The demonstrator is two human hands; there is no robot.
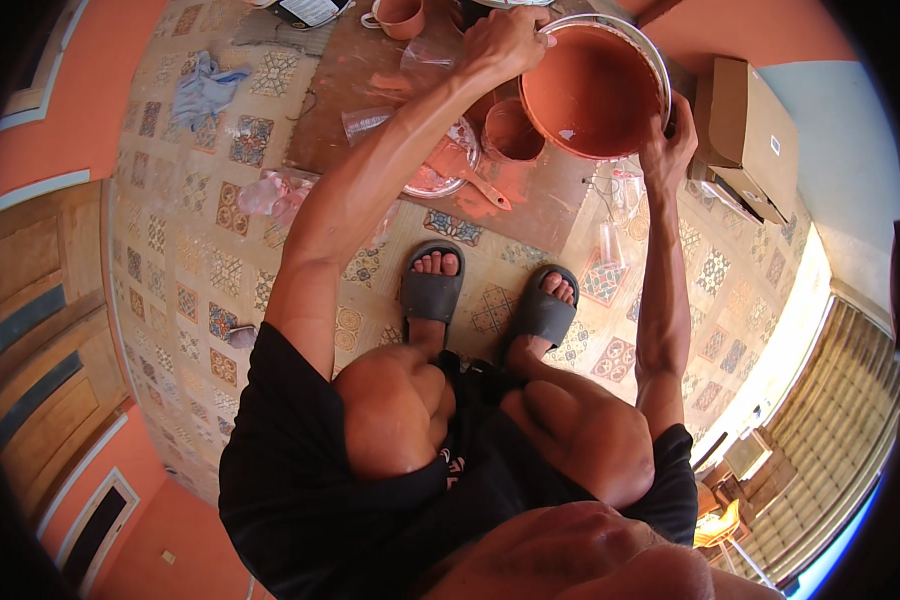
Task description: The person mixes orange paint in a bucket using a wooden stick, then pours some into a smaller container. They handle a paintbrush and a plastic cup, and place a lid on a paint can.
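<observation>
Both hands hold a round paint bucket, tilted so that its inside, coated orange-red, faces me. My left hand grips it at the upper left rim, the thumb on the edge. On the opposite side my right hand is closed round the lower right rim. Just left of the bucket stands a small orange-red tub. Beside that, a paint-smeared brush lies across a round lid, partly hidden behind my left forearm. What is under the bucket cannot be seen.
A paint-stained brown board covers the tiled floor ahead, with an orange mug and clear plastic cups on it. A cardboard box stands at right. A grey-blue rag and a stained plastic bag lie left.
</observation>
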